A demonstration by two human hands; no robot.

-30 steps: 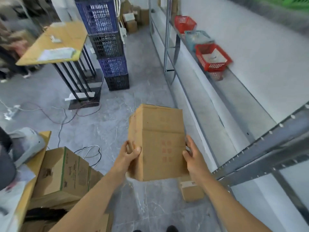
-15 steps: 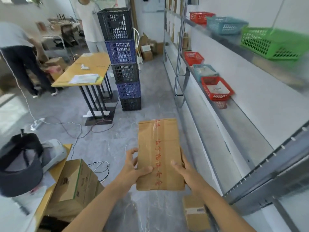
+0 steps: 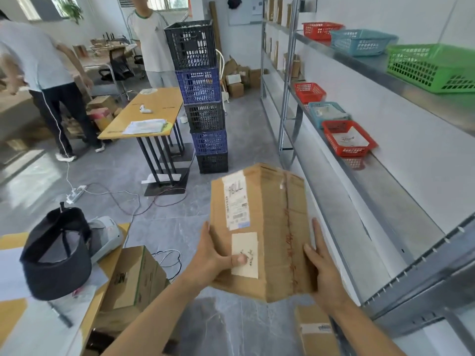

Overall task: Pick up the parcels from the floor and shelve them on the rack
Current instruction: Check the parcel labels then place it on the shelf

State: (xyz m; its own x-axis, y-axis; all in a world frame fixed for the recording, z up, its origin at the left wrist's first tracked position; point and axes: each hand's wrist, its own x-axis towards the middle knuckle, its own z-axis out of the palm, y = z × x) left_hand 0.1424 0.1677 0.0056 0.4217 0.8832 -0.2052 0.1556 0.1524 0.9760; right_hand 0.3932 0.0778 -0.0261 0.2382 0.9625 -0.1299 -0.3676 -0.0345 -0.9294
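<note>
Head cam, starting at the fingers (image 3: 240, 258): left thumb pressed flat on the blank white sticker, rest of that hand wrapped round the near-left edge. Right-hand fingers (image 3: 316, 233) spread straight up the side face with the red writing. So both hands closed onto the parcel, squeezing from opposite sides, nothing else in them.

Left hand (image 3: 212, 260) and right hand (image 3: 325, 272) clamping the tall brown cardboard parcel with the printed shipping label (image 3: 259, 227), held up in the air at about chest level, well clear of the grey floor, tipped so one long corner edge faces up. Probably gripped low like that to keep the label readable and the far end free to slide in first.

Just to the right, the grey metal rack (image 3: 401, 160): middle shelf bare in the near stretch, with a red plastic mesh basket (image 3: 347, 140) further along. Looks like the obvious landing spot, though only a guess.

Still on the floor: a small brown taped box (image 3: 317, 330) below the right wrist, and a bigger cardboard carton with a green stripe (image 3: 136, 276) off to the left. So more to go.
</note>
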